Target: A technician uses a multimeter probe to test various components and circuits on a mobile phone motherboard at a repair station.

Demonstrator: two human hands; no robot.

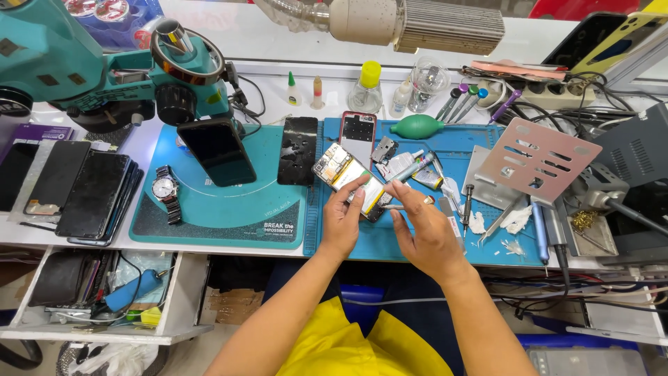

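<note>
A teal microscope [83,63] is filling the upper left of the frame, above a blue mat [487,251] on a cluttered white bench. At centre, the left hand [342,219] is pinching an opened phone [346,177] — fingers clamped on its edge — while the right hand [424,233] is closing fingertips on a thin tool [391,206], seemingly working the internals; steadiness matters here.

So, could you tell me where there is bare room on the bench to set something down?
Bare room: the teal round-cornered mat between the steel wristwatch and its front edge, and the blue mat strip under the left hand. It is crowded right of the right hand, around the perforated metal plate.
</note>
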